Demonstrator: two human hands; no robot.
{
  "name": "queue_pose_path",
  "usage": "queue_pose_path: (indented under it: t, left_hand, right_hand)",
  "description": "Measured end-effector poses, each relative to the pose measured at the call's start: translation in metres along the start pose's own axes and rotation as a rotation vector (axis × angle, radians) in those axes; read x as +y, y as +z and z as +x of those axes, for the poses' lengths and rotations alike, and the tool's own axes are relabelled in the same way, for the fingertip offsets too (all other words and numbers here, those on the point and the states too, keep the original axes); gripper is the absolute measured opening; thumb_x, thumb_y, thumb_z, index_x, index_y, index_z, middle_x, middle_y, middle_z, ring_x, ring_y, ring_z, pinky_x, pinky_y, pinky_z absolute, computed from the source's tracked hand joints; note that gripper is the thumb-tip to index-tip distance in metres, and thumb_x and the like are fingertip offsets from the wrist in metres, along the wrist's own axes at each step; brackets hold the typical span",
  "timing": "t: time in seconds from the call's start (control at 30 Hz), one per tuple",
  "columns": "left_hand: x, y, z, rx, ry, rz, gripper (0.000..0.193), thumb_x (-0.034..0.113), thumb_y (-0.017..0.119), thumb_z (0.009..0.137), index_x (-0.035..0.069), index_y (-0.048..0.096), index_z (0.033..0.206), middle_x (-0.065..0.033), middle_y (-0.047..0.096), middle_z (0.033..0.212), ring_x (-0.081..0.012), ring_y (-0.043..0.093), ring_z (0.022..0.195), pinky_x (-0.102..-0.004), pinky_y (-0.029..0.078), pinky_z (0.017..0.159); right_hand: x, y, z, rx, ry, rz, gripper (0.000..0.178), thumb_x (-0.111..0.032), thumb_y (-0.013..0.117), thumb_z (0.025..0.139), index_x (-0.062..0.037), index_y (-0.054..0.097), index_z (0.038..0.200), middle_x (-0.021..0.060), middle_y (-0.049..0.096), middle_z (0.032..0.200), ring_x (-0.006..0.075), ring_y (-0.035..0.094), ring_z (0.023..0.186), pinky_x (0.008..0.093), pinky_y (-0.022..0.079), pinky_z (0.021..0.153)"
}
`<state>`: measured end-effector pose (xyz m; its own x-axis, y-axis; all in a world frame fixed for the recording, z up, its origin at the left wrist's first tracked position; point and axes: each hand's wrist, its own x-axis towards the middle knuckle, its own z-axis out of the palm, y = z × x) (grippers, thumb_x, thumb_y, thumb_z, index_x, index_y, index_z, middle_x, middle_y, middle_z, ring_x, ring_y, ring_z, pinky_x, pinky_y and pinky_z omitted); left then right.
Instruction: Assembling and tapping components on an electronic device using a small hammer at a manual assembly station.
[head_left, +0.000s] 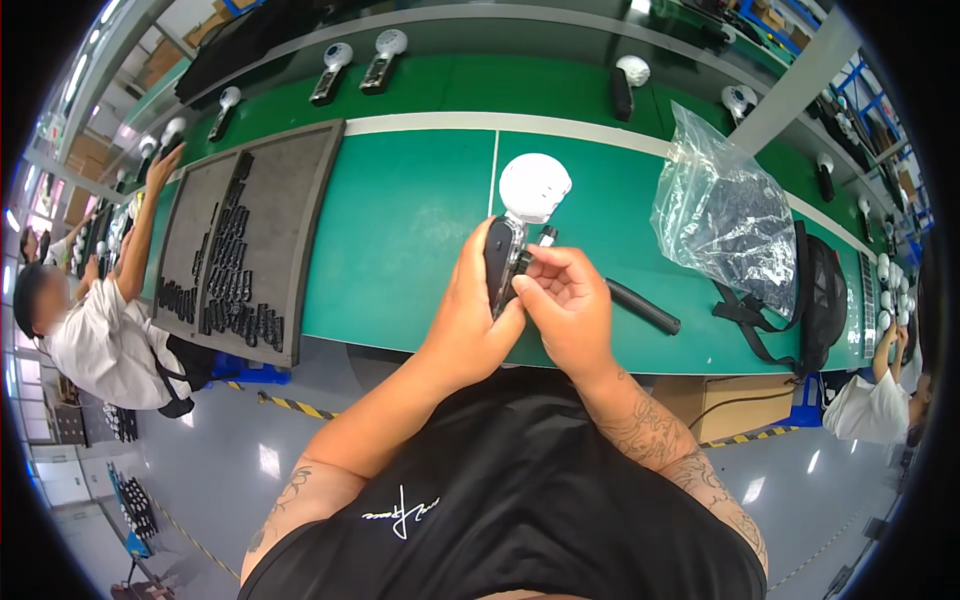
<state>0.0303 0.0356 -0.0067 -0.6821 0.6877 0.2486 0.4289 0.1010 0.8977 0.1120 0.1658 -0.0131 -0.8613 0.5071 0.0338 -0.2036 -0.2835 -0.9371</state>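
the person's left hand [465,315] has its fingers wrapped tight around the black handle of a gadget [507,235] — the one with the big round white top. the gadget is up in front of the person's tummy, over the green counter [385,240]. the right hand [575,315] has its thumb and first finger close together at the handle's side, but i can't tell if they pinch a little part. just right of that hand lies a black tube [643,306]. farther right, a clear bag [725,215] of dark bits sits by a black bag [824,300] — and a grey tray [275,190] with black parts is on the left.
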Motion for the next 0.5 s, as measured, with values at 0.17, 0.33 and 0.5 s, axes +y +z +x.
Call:
queue_pose_path:
  t: [0.17, 0.33, 0.5]
  left_hand:
    - [0.003, 0.004, -0.001, 0.064, -0.014, 0.069, 0.076, 0.011, 0.063, 0.095, -0.009, 0.028, 0.159, -0.0327, 0.047, 0.149, -0.0433, 0.056, 0.131, -0.0456, 0.047, 0.112]
    - [-0.002, 0.017, 0.000, 0.137, 0.060, 0.002, 0.075, 0.010, 0.062, 0.094, -0.004, 0.029, 0.160, -0.0293, 0.056, 0.130, -0.0441, 0.060, 0.111, -0.0474, 0.050, 0.099]
    - [-0.001, 0.011, 0.005, 0.153, 0.103, -0.126, 0.068, 0.005, 0.059, 0.093, 0.000, 0.034, 0.156, -0.0228, 0.058, 0.127, -0.0337, 0.062, 0.103, -0.0414, 0.055, 0.087]
  right_hand:
    - [-0.002, 0.000, 0.002, 0.027, -0.087, -0.210, 0.035, 0.004, 0.074, 0.089, 0.0043, 0.067, 0.123, 0.0152, 0.070, 0.108, 0.0196, 0.068, 0.095, 0.0285, 0.057, 0.087]
    - [0.000, -0.016, 0.000, 0.061, -0.190, -0.439, 0.037, -0.001, 0.073, 0.090, 0.0035, 0.067, 0.127, 0.0112, 0.069, 0.104, 0.0172, 0.063, 0.090, 0.0285, 0.054, 0.086]
    - [-0.013, -0.015, 0.001, -0.047, -0.465, -0.896, 0.042, -0.002, 0.073, 0.089, 0.0025, 0.067, 0.129, 0.0111, 0.068, 0.102, 0.0204, 0.062, 0.089, 0.0314, 0.052, 0.084]
